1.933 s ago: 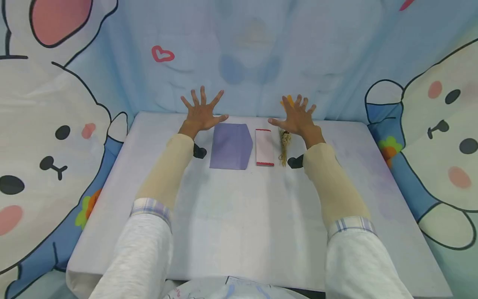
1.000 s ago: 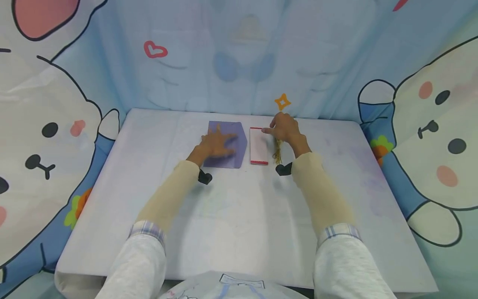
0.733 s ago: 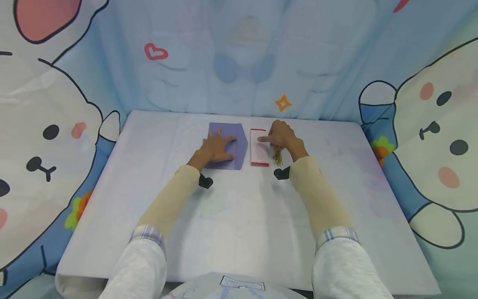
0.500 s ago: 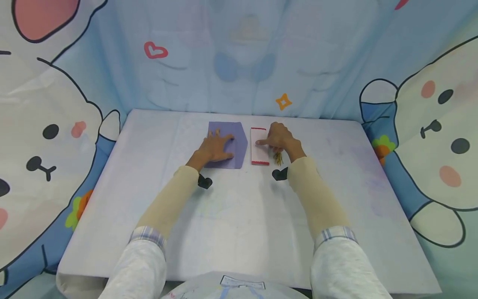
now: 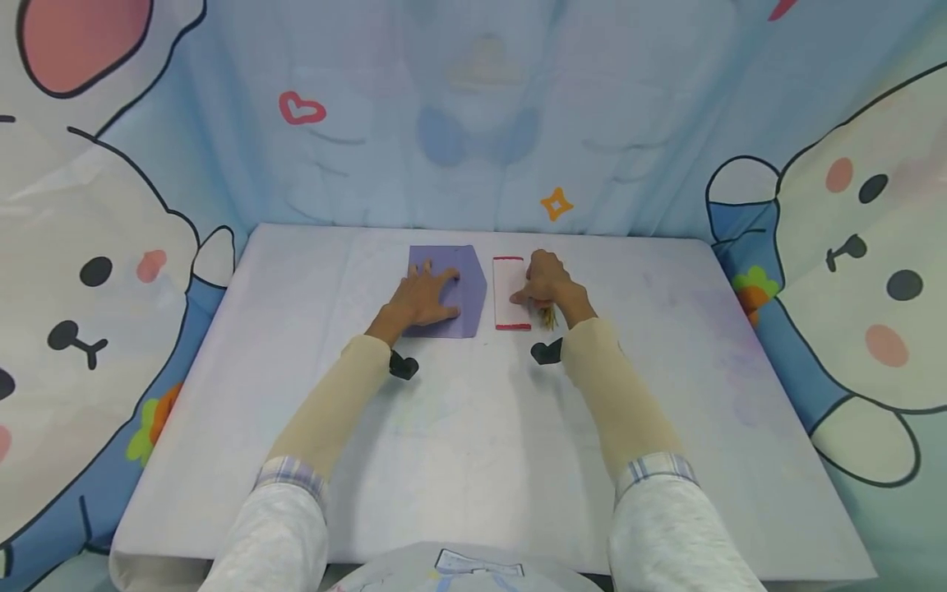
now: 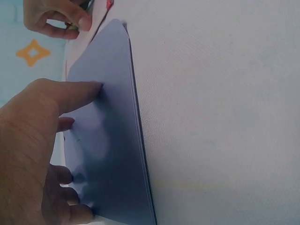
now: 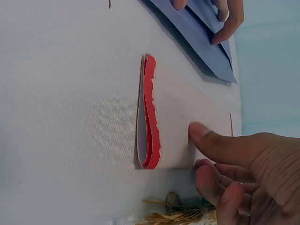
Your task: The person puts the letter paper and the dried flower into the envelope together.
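A purple envelope (image 5: 468,284) lies at the back of the table, its pointed flap toward the right. My left hand (image 5: 423,298) rests on it with fingers spread; in the left wrist view the thumb touches its surface. Beside it lies a white folded card (image 7: 176,108) with red ends, its layers showing at the near end. My right hand (image 5: 549,284) has its thumb on top of the card and its fingers curled at the card's right edge, pinching it. A bundle of dried flowers (image 7: 161,218) lies just right of the card, mostly hidden under that hand.
The white-covered table (image 5: 473,460) stretches from the hands to the body. Behind it hangs a blue printed curtain (image 5: 473,189). A black heart-shaped piece (image 5: 403,366) sits at the left wrist, and a matching one at the right wrist.
Both hands came down from being raised and spread; the left settled on the envelope. The right went over the dried flowers, then moved nearer to pinch the card's right edge.
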### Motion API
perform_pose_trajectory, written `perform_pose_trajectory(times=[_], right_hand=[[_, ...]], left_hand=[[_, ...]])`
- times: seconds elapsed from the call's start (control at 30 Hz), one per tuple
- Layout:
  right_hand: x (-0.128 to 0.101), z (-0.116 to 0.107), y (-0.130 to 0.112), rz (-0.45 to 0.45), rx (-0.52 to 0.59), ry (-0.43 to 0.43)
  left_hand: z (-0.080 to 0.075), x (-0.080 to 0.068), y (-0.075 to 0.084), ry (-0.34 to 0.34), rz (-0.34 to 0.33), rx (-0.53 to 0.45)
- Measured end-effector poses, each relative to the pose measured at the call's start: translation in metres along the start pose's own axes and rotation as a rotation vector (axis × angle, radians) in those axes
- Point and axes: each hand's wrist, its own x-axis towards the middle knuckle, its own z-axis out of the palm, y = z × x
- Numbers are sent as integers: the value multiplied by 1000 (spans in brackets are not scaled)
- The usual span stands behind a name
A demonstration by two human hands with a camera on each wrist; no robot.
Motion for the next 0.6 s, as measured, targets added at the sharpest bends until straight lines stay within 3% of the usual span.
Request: perform_pose_trajectory(times=[0.23,0.4,0.6], right_hand=[[-4,3,-8,21,-2,36],[-15,4,-20,45,2,116],[-16,8,-26,129,96,160]], left_hand=[[0,-2,-1,4,3,18],[-1,-2,0,9,-2,30],[0,-3,2,8,-7,21]])
